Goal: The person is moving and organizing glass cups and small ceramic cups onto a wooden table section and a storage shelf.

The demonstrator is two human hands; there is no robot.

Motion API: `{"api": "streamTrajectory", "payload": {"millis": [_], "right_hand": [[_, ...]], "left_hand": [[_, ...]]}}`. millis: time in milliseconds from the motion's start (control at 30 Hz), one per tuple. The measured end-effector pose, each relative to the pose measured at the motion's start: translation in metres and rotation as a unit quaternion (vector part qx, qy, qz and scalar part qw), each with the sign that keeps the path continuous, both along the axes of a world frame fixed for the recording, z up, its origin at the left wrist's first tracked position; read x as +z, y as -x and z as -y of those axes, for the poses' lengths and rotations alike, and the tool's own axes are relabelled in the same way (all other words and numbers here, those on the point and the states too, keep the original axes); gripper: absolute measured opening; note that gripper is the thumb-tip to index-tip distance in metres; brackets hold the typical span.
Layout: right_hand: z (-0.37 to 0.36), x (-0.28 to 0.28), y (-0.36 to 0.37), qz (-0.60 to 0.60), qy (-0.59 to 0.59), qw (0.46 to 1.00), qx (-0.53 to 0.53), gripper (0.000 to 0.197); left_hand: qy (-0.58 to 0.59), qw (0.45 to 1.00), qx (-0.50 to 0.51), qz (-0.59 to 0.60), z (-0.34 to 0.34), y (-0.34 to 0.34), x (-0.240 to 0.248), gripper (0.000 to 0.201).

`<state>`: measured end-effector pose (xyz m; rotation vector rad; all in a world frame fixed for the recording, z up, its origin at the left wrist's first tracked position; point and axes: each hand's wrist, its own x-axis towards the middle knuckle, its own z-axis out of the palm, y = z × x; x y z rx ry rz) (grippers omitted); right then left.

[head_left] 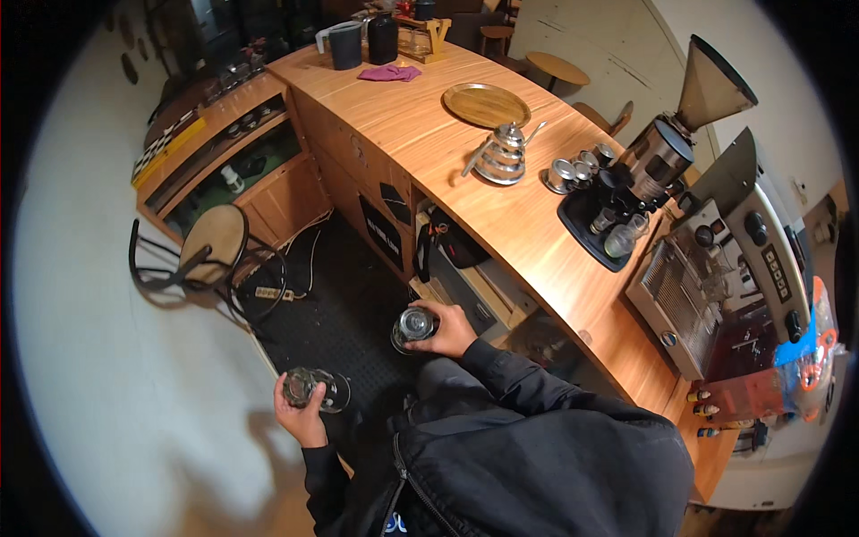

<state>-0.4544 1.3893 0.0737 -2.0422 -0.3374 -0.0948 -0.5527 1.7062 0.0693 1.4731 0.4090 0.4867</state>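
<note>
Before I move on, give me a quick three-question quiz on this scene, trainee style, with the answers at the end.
1. True or false: the left hand is empty while the right hand holds a clear glass.

2. Which colour is the crumpled cloth on the wooden counter?
a) green
b) purple
c) white

3. What metal vessel stands right by the round tray, on its side nearer the person?

Key:
1. False: the left hand holds another clear glass.
2. b
3. The silver kettle.
</note>
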Motion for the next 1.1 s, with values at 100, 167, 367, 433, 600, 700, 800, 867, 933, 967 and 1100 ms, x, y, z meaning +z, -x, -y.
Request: {"api": "streamTrajectory", "payload": {"millis": [100, 167, 367, 433, 600, 700, 800, 867, 933, 967, 1100], "right_hand": [[-0.02, 0.002, -0.066, -0.015, -0.012, 0.998, -0.066, 0.069], [-0.037, -0.001, -0.111, -0.009, -0.04, 0.996, -0.078, 0.068], [-0.087, -0.014, -0.273, -0.007, -0.048, 0.993, -0.103, 0.071], [-0.108, -0.015, -0.336, -0.001, -0.09, 0.992, -0.09, 0.067], [-0.165, 0.004, -0.467, 0.007, -0.085, 0.993, -0.082, 0.065], [-0.195, 0.018, -0.531, -0.019, -0.155, 0.985, -0.073, 0.064], [-0.219, 0.025, -0.579, -0.007, -0.165, 0.981, -0.098, 0.065], [-0.229, 0.029, -0.608, 0.008, -0.167, 0.982, -0.087, 0.065], [-0.235, 0.03, -0.639, 0.0, -0.135, 0.985, -0.104, 0.066], [-0.238, 0.03, -0.653, 0.013, -0.132, 0.986, -0.101, 0.067], [-0.257, 0.023, -0.72, 0.006, -0.136, 0.984, -0.113, 0.068]], "left_hand": [[-0.017, 0.998, -0.056, 0.037, -0.024, -0.105, 0.018, 0.07], [-0.032, 0.996, -0.059, 0.056, -0.038, -0.175, 0.022, 0.069], [-0.028, 0.993, -0.074, 0.092, -0.085, -0.378, 0.023, 0.066], [-0.035, 0.994, -0.057, 0.082, -0.101, -0.44, 0.026, 0.064], [-0.021, 0.997, -0.053, 0.055, -0.145, -0.556, 0.058, 0.055], [0.004, 0.998, -0.015, 0.069, -0.165, -0.618, 0.076, 0.055], [0.01, 0.994, 0.026, 0.106, -0.182, -0.686, 0.086, 0.056], [-0.004, 0.99, 0.043, 0.132, -0.196, -0.728, 0.09, 0.057], [-0.031, 0.991, 0.055, 0.122, -0.211, -0.766, 0.091, 0.058], [0.003, 0.99, 0.052, 0.128, -0.218, -0.785, 0.091, 0.058], [0.034, 0.987, 0.068, 0.143, -0.248, -0.861, 0.077, 0.058]]}}
